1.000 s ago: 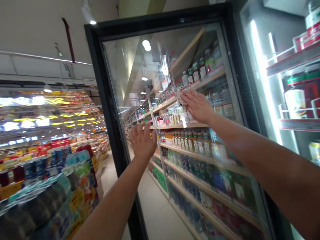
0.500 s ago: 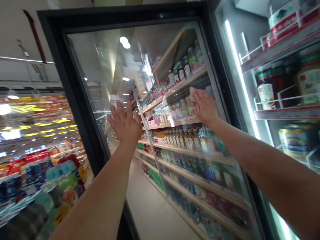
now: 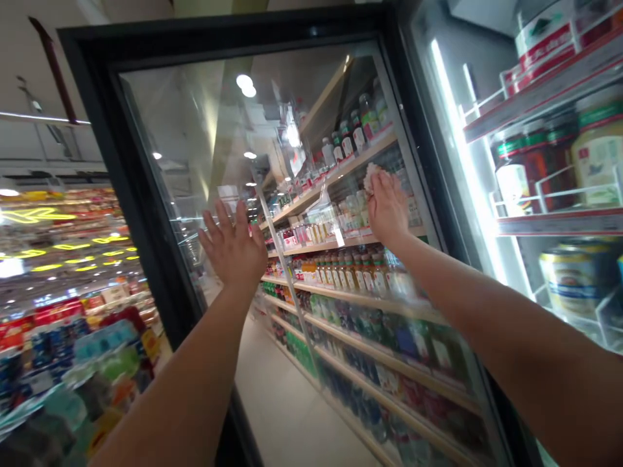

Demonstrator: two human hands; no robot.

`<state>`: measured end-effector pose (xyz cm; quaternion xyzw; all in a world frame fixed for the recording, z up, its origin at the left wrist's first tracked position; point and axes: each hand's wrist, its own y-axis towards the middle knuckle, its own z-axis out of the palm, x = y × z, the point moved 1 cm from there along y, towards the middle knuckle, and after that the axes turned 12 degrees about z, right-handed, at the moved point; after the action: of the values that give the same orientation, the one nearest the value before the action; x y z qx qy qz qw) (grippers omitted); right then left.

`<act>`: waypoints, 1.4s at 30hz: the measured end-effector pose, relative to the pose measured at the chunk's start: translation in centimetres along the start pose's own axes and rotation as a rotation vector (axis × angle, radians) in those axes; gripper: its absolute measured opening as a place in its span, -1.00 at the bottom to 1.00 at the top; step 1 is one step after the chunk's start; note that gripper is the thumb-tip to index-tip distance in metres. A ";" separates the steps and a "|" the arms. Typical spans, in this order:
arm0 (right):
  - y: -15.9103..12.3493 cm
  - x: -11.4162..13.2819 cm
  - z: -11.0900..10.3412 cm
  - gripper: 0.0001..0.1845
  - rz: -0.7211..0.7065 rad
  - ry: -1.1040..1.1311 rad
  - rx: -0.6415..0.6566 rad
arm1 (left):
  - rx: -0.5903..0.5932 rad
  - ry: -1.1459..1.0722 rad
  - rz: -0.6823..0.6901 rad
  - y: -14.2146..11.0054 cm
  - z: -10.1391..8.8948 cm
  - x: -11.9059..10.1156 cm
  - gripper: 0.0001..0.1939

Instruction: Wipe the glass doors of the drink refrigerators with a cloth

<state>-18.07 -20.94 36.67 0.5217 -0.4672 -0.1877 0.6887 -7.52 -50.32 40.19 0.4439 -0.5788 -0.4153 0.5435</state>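
A glass door (image 3: 160, 117) with a black frame (image 3: 141, 253) stands swung out in front of me. My left hand (image 3: 234, 250) lies with spread fingers against the left part of the pane and holds nothing. Farther right, my right hand (image 3: 388, 206) presses a crumpled whitish cloth (image 3: 370, 178) to the glass. Its fingers cover most of the cloth, and only a bunched edge shows above them. Whether it is fabric or paper I cannot tell. Bottles on shelves show in the pane behind both hands.
To the right is a lit cooler with bottles (image 3: 511, 168) and cans (image 3: 569, 275) on wire-fronted shelves (image 3: 559, 224). Stacked colourful packaged goods (image 3: 111, 350) stand at the lower left. Beyond the glass appears a pale floor (image 3: 287, 402).
My right hand has shifted slightly left with the cloth, and more of the cloth shows. My left hand stays spread on the glass. The view has turned slightly.
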 end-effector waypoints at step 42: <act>4.6 4.3 0.8 -0.30 -0.001 -0.045 0.006 | -0.050 -0.096 -0.001 -0.3 0.3 0.2 -0.39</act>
<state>-17.63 -22.86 42.70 0.5196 -0.4830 -0.1981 0.6764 -7.79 -50.62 39.95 0.4098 -0.5936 -0.4509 0.5257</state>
